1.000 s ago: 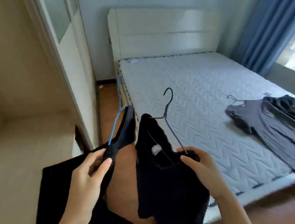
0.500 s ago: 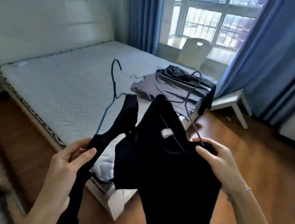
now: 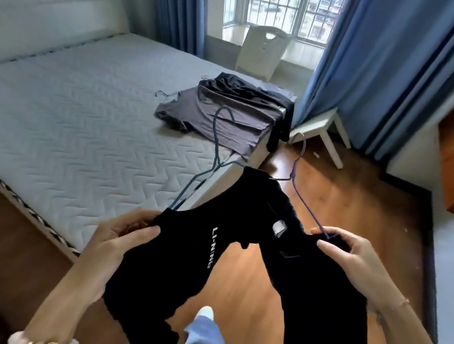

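I hold two black garments in front of me, each on a wire hanger. My left hand (image 3: 119, 233) grips the shoulder of a black top with white lettering (image 3: 198, 242), which hangs on a blue hanger (image 3: 218, 142). My right hand (image 3: 352, 256) pinches the shoulder of a second black garment (image 3: 317, 289) with a white neck label, on a purple hanger (image 3: 298, 166). Both hanger hooks point away from me, toward the bed.
A bed with a bare quilted mattress (image 3: 70, 125) fills the left. On its far corner lie a grey shirt (image 3: 221, 114) and dark clothes (image 3: 246, 89) with hangers. A white chair (image 3: 262, 51), a white stool (image 3: 321, 129), blue curtains (image 3: 388, 63) and wooden floor (image 3: 344, 202) lie ahead. My foot (image 3: 205, 313) shows below.
My view has swung right, from the wardrobe and headboard to the window side. Both hands have carried the hung garments along, and the left garment now shows its lettering.
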Demonstrator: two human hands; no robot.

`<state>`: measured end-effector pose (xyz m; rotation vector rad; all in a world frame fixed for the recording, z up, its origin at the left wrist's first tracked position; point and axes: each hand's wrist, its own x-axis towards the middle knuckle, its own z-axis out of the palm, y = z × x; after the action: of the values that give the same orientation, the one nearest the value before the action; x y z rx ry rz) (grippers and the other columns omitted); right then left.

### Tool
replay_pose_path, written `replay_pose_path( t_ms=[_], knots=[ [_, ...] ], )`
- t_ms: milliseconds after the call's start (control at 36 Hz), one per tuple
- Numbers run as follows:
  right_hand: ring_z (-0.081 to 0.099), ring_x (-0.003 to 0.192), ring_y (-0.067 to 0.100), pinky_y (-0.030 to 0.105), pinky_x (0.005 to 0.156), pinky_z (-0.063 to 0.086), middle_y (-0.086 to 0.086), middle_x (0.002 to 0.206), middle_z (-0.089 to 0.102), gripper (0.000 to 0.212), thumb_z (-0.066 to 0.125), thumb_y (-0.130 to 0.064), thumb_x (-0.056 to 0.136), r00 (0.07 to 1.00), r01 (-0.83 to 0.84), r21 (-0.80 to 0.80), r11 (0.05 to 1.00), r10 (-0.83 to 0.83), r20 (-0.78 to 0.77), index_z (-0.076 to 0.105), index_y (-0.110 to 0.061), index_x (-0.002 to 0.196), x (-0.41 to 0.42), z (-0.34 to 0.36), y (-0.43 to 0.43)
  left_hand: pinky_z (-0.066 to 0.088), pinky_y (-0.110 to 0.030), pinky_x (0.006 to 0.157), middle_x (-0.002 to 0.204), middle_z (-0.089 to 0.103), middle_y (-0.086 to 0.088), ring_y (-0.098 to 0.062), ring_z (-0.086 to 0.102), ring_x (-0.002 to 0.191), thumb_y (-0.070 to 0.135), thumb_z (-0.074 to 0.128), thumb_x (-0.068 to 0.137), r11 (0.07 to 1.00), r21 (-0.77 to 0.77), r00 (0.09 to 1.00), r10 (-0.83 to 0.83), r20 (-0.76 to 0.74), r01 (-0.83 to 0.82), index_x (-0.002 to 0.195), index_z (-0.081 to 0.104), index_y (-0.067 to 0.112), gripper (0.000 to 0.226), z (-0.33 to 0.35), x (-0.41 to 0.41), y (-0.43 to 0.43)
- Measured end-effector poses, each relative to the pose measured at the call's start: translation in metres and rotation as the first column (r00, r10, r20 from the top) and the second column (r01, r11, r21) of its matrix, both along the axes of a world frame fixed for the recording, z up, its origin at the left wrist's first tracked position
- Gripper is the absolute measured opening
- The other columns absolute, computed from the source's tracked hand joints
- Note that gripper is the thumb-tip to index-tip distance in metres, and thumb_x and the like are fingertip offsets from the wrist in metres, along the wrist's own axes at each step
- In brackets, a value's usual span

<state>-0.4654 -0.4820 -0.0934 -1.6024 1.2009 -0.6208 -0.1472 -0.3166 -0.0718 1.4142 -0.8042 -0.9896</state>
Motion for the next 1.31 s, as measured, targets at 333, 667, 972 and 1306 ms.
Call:
replay_pose_path(
  t_ms=[333,667,972,1306],
  knots=[
    [0.064,0.071,0.006,0.02,0.069,0.05,0.003,0.083,0.074,0.013,0.071,-0.016,0.078,0.854,-0.458,-0.033,0.889,0.429,-0.295,0.074,-0.027,0.083,0.07,0.033,-0.182,0.046,-0.005,0.068,0.077,0.072,0.004,0.001,0.064,0.07,-0.002,0.053,0.09,0.954,0.137,0.938,0.226,0.262,-0.268,0.086,0.069,0.022,0.028,-0.07,0.113,-0.098],
    [0.065,0.089,0.002,0.024,0.087,0.048,-0.014,0.091,0.072,0.019,0.062,-0.058,0.076,0.552,-0.793,-0.133,0.594,0.61,-0.569,0.066,-0.043,0.087,0.232,0.025,-0.36,0.039,0.002,0.077,0.097,0.066,-0.001,0.016,0.058,0.075,-0.004,0.053,0.09,0.811,0.237,0.809,0.41,0.422,-0.535,0.103,0.066,0.011,0.024,-0.11,0.214,-0.128],
    [0.062,0.09,0.018,0.034,0.076,0.046,-0.012,0.089,0.067,0.011,0.06,-0.025,0.089,0.53,-0.84,-0.332,0.43,0.518,-0.671,0.068,-0.031,0.094,0.397,0.002,-0.472,0.04,-0.009,0.076,0.084,0.064,0.004,0.002,0.057,0.079,-0.002,0.049,0.093,0.545,0.228,0.577,0.642,0.505,-0.807,0.084,0.061,0.03,0.035,-0.118,0.254,-0.151],
    [0.062,0.08,0.02,0.035,0.071,0.047,-0.004,0.078,0.067,0.023,0.06,-0.019,0.089,0.512,-0.858,-0.252,0.448,0.707,-0.487,0.062,-0.039,0.078,0.56,-0.059,-0.568,0.046,-0.038,0.083,0.105,0.063,-0.009,-0.026,0.057,0.1,0.01,0.042,0.098,0.183,0.294,0.33,0.73,0.599,-0.938,0.102,0.062,0.017,0.021,-0.121,0.297,-0.224]
  ],
)
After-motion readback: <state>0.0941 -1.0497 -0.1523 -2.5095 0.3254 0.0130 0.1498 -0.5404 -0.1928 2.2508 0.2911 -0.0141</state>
